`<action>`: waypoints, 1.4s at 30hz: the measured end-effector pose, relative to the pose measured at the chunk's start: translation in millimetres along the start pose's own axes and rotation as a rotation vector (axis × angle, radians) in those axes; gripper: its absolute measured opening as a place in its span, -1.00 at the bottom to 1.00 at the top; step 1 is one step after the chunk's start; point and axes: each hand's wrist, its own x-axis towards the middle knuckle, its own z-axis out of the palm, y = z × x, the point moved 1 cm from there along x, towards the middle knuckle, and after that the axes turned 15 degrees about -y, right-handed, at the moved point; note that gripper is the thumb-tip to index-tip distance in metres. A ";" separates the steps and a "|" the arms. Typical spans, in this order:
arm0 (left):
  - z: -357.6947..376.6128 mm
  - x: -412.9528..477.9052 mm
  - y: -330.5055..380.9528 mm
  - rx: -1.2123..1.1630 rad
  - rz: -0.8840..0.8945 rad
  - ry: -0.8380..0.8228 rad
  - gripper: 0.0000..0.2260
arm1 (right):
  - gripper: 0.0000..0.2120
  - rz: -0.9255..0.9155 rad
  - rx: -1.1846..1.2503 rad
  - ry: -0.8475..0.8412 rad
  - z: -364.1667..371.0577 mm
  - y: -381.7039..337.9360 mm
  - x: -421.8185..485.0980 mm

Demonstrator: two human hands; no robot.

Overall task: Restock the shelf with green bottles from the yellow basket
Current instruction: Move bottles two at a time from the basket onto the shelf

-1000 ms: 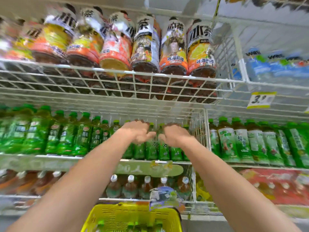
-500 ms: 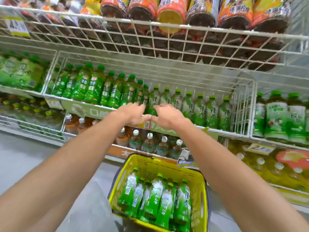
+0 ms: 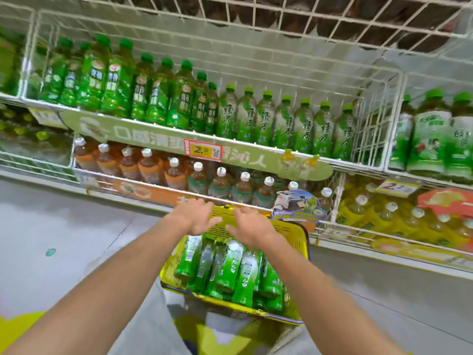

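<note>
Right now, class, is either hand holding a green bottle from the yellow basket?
No: the left hand and right hand hover open above the yellow basket, gripping no green bottles.

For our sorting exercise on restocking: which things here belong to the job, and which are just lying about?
Job: yellow plastic basket; green plastic bottles lying in it; white wire shelf; left hand; right hand.
Not the job: white-capped brown drink bottles; yellow drink bottles; red-edged price tag.
</note>
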 end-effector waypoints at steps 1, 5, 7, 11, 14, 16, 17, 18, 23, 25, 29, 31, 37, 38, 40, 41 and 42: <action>13.9 8.8 2.2 -0.002 0.003 -0.042 -0.43 | -0.42 0.039 0.029 -0.035 16.0 6.1 5.8; 64.8 38.1 13.6 -0.008 0.032 -0.194 -0.41 | -0.43 0.168 0.125 -0.148 72.9 29.2 17.4; 81.0 49.8 18.6 -0.004 0.057 -0.239 -0.40 | -0.41 0.222 0.141 -0.176 93.6 40.9 19.1; 95.9 73.3 27.7 -0.013 0.122 -0.302 -0.42 | -0.42 0.312 0.205 -0.215 114.9 59.8 21.4; 99.9 96.2 34.5 -0.036 0.137 -0.313 -0.43 | -0.42 0.357 0.266 -0.228 127.0 66.4 29.6; 105.5 111.8 40.2 -0.065 0.126 -0.329 -0.40 | -0.41 0.390 0.292 -0.233 138.6 67.9 37.2; 109.0 119.9 43.1 -0.087 0.117 -0.336 -0.37 | -0.41 0.406 0.288 -0.227 143.7 68.8 42.1; 112.4 127.9 45.7 -0.116 0.108 -0.337 -0.35 | -0.42 0.420 0.285 -0.214 146.9 69.0 46.9; 133.7 157.4 61.3 -0.257 0.059 -0.256 -0.34 | -0.52 0.474 0.391 -0.114 155.6 63.7 74.8; 140.3 162.1 66.6 -0.283 0.045 -0.201 -0.35 | -0.52 0.492 0.429 -0.082 161.0 62.2 84.8; 144.3 161.4 72.8 -0.451 0.040 -0.140 -0.38 | -0.50 0.468 0.500 -0.045 166.7 65.3 86.1; 143.2 159.0 73.5 -0.522 0.021 -0.135 -0.36 | -0.48 0.453 0.533 -0.029 168.0 68.6 82.7; 150.2 132.6 54.3 -0.839 -0.071 -0.303 -0.23 | -0.23 0.437 0.705 -0.036 163.0 69.6 72.4; 155.4 127.4 52.4 -0.908 -0.068 -0.309 -0.22 | -0.20 0.433 0.722 -0.055 160.8 69.9 71.0; 160.3 117.1 51.0 -1.067 -0.064 -0.279 -0.16 | -0.20 0.408 0.788 -0.055 157.7 69.3 66.4; 161.0 113.4 50.4 -1.138 -0.053 -0.258 -0.14 | -0.22 0.387 0.848 -0.037 157.8 68.2 63.1; 160.0 110.2 50.0 -1.197 -0.041 -0.244 -0.14 | -0.25 0.366 0.908 -0.015 157.8 66.5 58.2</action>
